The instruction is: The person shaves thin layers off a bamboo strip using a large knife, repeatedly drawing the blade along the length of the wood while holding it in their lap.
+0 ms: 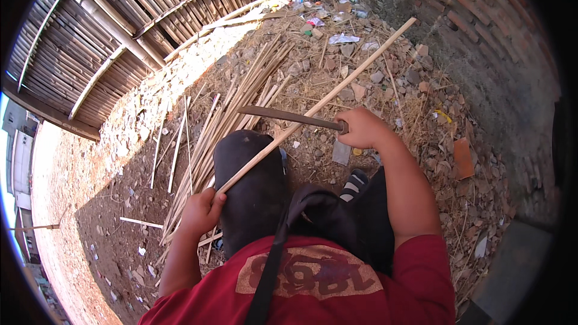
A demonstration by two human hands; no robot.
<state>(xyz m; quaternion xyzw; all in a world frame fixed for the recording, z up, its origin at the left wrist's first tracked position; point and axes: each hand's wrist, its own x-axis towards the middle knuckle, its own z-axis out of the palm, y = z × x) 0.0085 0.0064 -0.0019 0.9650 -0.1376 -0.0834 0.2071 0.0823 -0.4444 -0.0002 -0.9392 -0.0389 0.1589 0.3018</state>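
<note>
A long pale bamboo strip slants from lower left to upper right, passing over my bent left knee. Near its lower end, my left hand is closed around it. My right hand grips the handle of a machete, whose dark, slightly curved blade points left. The blade crosses the strip above the knee; whether it presses into the wood I cannot tell. Beyond and left of my knee lies a pile of split bamboo strips on the ground.
A bamboo-slat wall rises at the far left, and a brick wall stands at the right. Rubble and dry straw cover the ground, with litter at the back. An orange tile piece lies at the right, near my sandalled foot's side.
</note>
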